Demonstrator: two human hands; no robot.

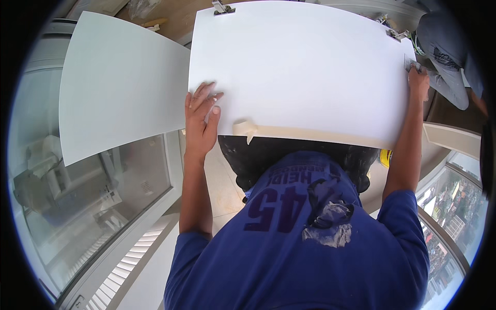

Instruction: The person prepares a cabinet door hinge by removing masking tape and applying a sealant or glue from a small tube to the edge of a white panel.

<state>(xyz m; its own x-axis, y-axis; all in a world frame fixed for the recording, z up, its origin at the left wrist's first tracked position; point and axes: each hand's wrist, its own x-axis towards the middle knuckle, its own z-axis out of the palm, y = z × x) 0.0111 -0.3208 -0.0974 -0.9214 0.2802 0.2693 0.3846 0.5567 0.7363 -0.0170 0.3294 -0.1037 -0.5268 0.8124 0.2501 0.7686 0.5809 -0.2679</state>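
Observation:
A large white panel [305,72] lies in front of me, above my lap, with metal hinges [223,8] on its far edge. Along its near edge runs a strip of cream masking tape [310,133], with a loose curled end [244,127] toward the left. My left hand [202,118] rests at the panel's left edge, fingers spread over the surface, with whitish residue on the fingertips. At the panel's right edge, my right hand [419,81] is closed on a small flat grey scraper [411,63], which touches the surface; the fingers partly hide it.
A second pale panel [121,82] stands to the left, by a glass door [103,206]. At the far right sits another person in grey trousers [445,57]. A yellow container [385,157] is partly hidden beside my right arm. Windows [449,222] line the lower right.

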